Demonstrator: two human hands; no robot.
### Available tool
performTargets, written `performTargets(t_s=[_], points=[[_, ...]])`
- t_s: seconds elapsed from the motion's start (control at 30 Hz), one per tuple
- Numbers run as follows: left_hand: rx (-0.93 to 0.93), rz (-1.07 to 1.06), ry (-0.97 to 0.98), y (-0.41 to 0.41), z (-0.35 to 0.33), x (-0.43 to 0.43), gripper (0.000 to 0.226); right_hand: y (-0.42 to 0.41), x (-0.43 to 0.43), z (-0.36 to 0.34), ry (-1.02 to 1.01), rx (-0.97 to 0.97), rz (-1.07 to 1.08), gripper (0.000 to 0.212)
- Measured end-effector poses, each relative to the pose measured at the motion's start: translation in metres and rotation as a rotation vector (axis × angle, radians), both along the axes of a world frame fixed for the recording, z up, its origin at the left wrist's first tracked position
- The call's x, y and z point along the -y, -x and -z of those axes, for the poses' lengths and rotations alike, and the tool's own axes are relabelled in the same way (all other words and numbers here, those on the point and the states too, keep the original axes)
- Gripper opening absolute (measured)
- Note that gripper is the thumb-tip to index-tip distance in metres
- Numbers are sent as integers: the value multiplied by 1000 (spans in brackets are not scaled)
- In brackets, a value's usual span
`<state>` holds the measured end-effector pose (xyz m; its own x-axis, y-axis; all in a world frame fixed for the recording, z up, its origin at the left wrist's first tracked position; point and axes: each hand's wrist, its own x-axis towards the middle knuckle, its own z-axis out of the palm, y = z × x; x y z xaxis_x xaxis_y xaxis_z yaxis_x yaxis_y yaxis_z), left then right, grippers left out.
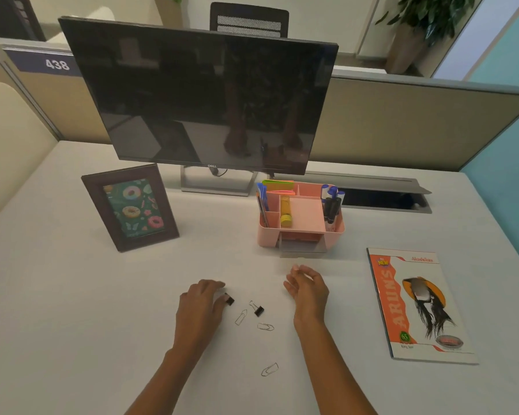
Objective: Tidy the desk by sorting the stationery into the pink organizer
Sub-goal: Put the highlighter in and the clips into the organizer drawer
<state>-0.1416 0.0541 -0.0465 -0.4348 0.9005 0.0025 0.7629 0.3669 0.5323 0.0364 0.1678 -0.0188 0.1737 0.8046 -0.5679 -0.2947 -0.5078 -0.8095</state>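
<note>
the pink organizer stands on the white desk just in front of the monitor, its small grey drawer facing the person and pulled out a little. blue pens stand upright in its left slot, dark markers with blue caps in the right slot, green and pink sticky notes sit at the back, and a yellow glue stick lies in the middle tray with its long axis running front to back. near the desk's front edge, the left hand rests palm down with its fingertips on or just touching a small black binder clip; whether it is pinched cannot be told. a second black binder clip lies just to the right, its wire handles pointing up-left. three wire paper clips lie loose: one slanted beside the clips, one lying nearly sideways, one closer to the person. the right hand hovers empty, fingers loosely curled, between the clips and the organizer. a picture frame stands at left; an orange notebook lies at right.
</note>
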Motion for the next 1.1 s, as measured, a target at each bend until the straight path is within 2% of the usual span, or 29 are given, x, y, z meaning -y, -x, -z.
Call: performTargets(t_s=[0.1,0.2,0.37,0.57,0.67,0.93,1.1], points=[[-40,5,15,-5,5,6,25,4,26,10,-225,416,-310,11],[-79,9,29,-10,5,7,29,8,51,20,-424,720,-604,19],[-141,17,37,-18,3,5,30,12,73,30,-635,985,-848,30],[-129,20,26,-26,2,3,29,13,73,29,-751,1170,-878,23],[-101,44,22,-31,1,0,27,11,69,27,-794,1173,-880,19],[55,71,-16,-42,-8,-18,29,-4,20,-23,-878,1076,-537,17],[107,86,-21,-49,-11,-25,31,-12,-21,-33,-893,1137,-486,17]])
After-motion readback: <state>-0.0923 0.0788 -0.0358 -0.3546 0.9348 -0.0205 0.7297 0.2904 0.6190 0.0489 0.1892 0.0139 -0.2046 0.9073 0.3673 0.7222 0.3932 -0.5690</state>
